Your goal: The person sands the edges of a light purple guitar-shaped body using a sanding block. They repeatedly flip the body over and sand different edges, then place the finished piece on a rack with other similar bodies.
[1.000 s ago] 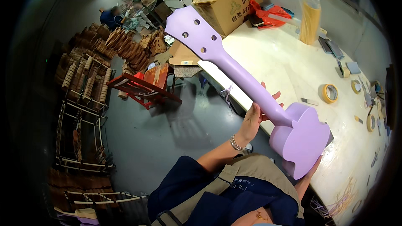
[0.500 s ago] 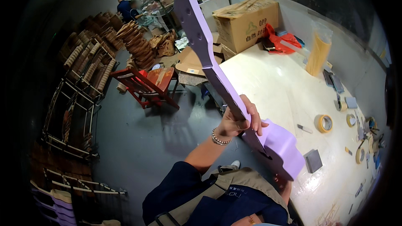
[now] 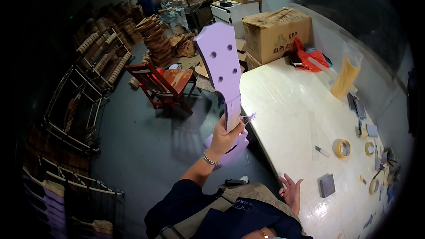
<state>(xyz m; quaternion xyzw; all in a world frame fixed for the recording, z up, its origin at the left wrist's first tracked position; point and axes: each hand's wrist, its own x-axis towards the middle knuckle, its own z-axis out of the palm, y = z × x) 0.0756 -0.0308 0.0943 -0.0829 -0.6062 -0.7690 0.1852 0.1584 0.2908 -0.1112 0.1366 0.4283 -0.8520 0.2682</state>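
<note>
A lilac ukulele [image 3: 226,68] without strings stands upright before me, its headstock up and its front toward me. Four-hole pegs are absent; several round holes pierce the headstock. My left hand [image 3: 222,138] is wrapped round the neck, just above the body, which hangs below and is partly hidden by the hand and wrist. A crumpled lilac strip [image 3: 249,117] sticks out beside that hand. My right hand [image 3: 291,193] is off the instrument, palm up and fingers apart, at the near edge of the white table [image 3: 283,106].
On the table lie a grey block [image 3: 327,186], a small knife [image 3: 322,151], a yellow tape roll [image 3: 342,148] and a red bag [image 3: 310,59]. A large carton [image 3: 276,35] stands at its far end. Left are a wooden chair [image 3: 164,84] and racks [image 3: 95,57]. A co-worker [image 3: 145,3] is far back.
The ukulele has moved left, away from the table, and turned so its front faces me. My right hand has let go of the body and opened.
</note>
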